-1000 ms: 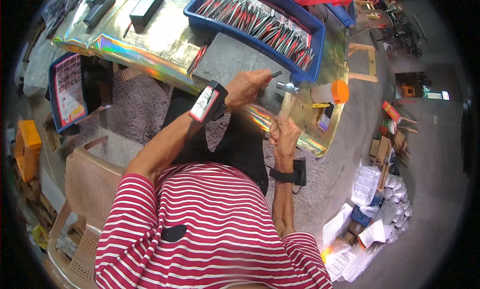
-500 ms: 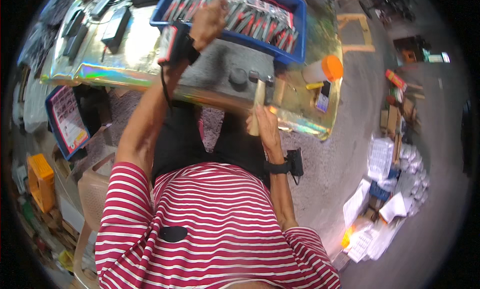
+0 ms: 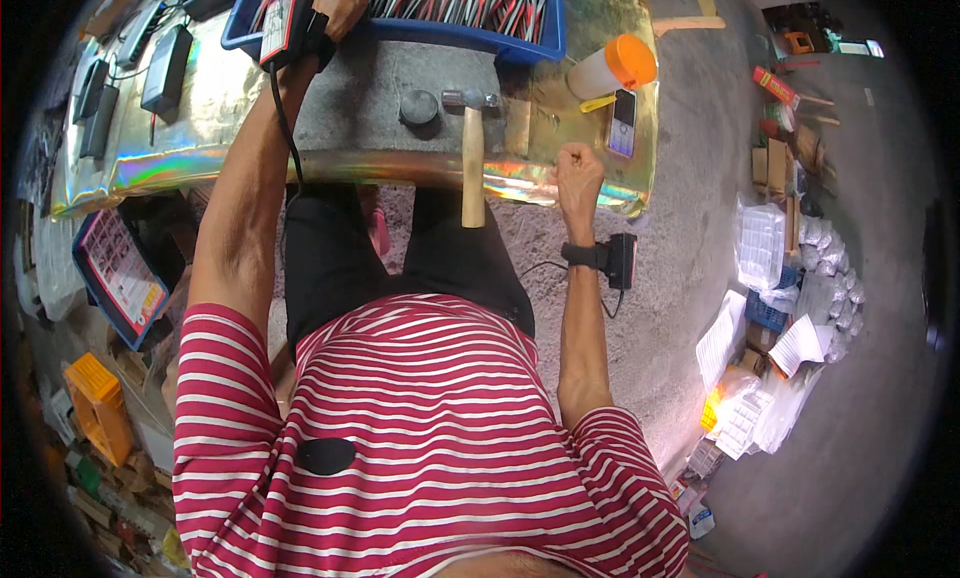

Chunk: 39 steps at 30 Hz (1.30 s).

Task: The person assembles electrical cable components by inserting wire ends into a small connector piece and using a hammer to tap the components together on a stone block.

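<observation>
My left hand point(image 3: 342, 6) is over the left part of a blue tray point(image 3: 455, 36); its fingers point away and are too hidden to show what they hold. Inside the tray lie many slender black, silver and red pieces point(image 3: 455, 6). A hammer point(image 3: 473, 158) with a wooden handle rests on the table, its handle sticking out past the front edge. Left of its metal head sits a round dark block point(image 3: 418, 108). My right hand point(image 3: 579, 173) is by the table's front edge, right of the hammer, fingers curled in, with nothing visible in them.
An orange-lidded jar point(image 3: 612, 66) and a phone point(image 3: 622, 124) are on the right of the gold-covered table point(image 3: 560, 108). Black boxes with cables point(image 3: 166, 70) stand at its left. Papers and plastic packs point(image 3: 760, 378) lie on the floor to the right.
My right hand has let go of the hammer and moved right. The hammer now lies with its handle over the table edge. My left hand has shifted left along the tray.
</observation>
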Motion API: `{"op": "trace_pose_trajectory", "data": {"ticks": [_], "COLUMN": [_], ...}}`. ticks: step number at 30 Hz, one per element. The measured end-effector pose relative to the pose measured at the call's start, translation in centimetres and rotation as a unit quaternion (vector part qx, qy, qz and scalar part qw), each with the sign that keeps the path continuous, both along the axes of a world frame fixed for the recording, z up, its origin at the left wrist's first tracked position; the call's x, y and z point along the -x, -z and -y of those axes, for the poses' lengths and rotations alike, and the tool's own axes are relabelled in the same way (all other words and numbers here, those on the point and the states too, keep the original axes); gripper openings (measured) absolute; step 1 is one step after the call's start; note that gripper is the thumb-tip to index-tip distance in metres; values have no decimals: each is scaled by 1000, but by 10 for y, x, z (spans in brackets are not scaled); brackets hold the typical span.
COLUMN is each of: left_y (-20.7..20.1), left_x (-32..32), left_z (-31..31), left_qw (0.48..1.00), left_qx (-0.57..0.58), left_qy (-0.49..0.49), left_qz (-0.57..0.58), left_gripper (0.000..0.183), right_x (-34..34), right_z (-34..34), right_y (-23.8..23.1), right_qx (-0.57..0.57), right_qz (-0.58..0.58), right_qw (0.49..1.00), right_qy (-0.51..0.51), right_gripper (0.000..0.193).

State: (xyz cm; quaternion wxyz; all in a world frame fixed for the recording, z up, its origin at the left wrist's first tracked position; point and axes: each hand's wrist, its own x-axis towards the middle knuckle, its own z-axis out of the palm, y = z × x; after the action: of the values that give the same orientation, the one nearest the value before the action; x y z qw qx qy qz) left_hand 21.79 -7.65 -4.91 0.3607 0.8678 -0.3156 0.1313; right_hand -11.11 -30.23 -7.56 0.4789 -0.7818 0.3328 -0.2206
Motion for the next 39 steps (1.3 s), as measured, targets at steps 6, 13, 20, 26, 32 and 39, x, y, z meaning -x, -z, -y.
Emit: {"op": "trace_pose_trajectory", "data": {"ticks": [6, 13, 20, 26, 32, 39], "left_y": [13, -13, -23, -13, -4, 25], "left_x": [-5, 40, 95, 112, 117, 110], "left_z": [7, -18, -87, -122, -125, -118], "left_qw": [998, 986, 919, 886, 909, 963], "left_qx": [-24, 162, 360, 395, 304, 140], "left_qy": [-17, 27, -44, -120, -166, -140], "left_qz": [47, -7, -156, -213, -234, -180], "left_gripper": [22, 26, 19, 19, 19, 20], "right_x": [-8, -26, -39, -40, -48, -53], "right_z": [26, 21, 19, 43, 50, 58], "right_y": [27, 15, 15, 23, 12, 14], "right_qx": [108, 207, 288, 317, 355, 390], "right_qz": [-31, -45, -86, -222, -250, -265], "right_qw": [993, 977, 954, 922, 893, 868], "right_qy": [35, 28, 26, -20, -121, -158], "right_gripper": [11, 13, 14, 22, 28, 29]}}
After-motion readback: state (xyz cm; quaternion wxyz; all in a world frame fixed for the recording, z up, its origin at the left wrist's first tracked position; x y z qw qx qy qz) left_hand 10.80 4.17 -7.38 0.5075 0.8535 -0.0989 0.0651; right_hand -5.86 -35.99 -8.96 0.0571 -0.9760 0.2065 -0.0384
